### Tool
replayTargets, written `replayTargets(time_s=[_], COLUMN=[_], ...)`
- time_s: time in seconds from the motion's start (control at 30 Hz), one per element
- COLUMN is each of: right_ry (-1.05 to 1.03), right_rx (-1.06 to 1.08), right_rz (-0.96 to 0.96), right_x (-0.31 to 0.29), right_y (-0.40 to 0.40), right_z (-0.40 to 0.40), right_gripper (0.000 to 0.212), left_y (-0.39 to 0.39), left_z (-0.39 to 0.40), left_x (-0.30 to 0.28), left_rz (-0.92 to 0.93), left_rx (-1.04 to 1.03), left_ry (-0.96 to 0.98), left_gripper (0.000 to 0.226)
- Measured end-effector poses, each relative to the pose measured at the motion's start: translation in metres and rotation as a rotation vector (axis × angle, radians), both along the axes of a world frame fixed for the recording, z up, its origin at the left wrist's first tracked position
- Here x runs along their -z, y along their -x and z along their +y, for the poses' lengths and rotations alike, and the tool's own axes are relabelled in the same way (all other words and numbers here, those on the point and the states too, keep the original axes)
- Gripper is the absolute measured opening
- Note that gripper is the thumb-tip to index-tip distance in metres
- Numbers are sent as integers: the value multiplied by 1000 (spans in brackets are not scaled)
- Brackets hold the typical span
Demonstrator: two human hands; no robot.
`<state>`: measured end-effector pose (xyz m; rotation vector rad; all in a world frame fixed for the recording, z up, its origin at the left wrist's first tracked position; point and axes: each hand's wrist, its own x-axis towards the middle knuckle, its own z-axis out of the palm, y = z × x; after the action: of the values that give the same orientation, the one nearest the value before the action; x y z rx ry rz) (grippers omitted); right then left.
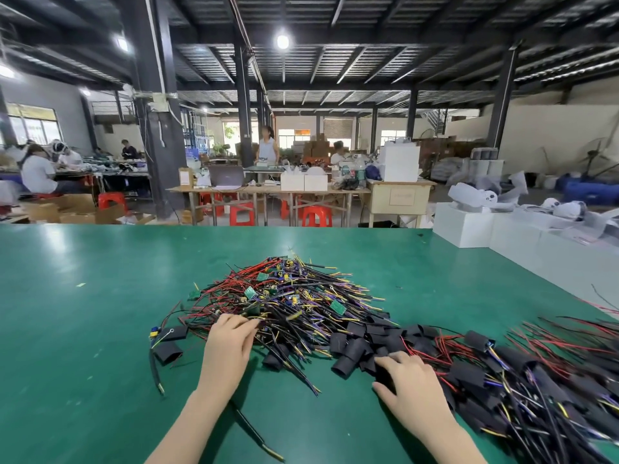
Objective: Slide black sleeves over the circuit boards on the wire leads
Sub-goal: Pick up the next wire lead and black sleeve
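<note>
the right hand (410,386) is resting nearest, fingers curling around a black sleeve (385,376) at the edge of the loose sleeves (355,346). the left hand (231,336) is reaching into the bare leads (288,296), fingertips pinching at wires. the sleeved leads (536,380) are piling up to the right, but the unsleeved heap of circuit boards (249,292) beyond is looking large on the green table (100,279).

Bare green mat (83,296) left of wire heap (288,303).
</note>
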<state>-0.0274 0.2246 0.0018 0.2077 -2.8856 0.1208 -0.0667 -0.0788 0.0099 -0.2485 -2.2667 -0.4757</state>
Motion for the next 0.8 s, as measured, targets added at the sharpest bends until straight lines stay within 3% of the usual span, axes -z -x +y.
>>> replayTargets(time_s=[0.17,0.37,0.43,0.53,0.63,0.8], right_ry=[75,178,183,103,34,41], right_rx=[-11,-92,-173,-246,-253,-199], right_rz=[51,243,239,80,-31,43], right_x=[2,1,-1,7,13,15], right_y=[2,0,-1,2,6,8], right_z=[-1,-3,-7,-11,-14,-12], right_gripper=[45,28,33,48,48,36], left_y=[-24,-52,-57,-59,-61,-64], left_z=[9,30,37,43,47,50], left_x=[-10,-21,-24,-23,-19,-17], left_rz=[234,411,444,453,439,278], left_rx=[71,216,258,257,205,247], left_ry=[-195,-146,-123,-78,26,37], left_gripper=[33,31,31,35,37,32])
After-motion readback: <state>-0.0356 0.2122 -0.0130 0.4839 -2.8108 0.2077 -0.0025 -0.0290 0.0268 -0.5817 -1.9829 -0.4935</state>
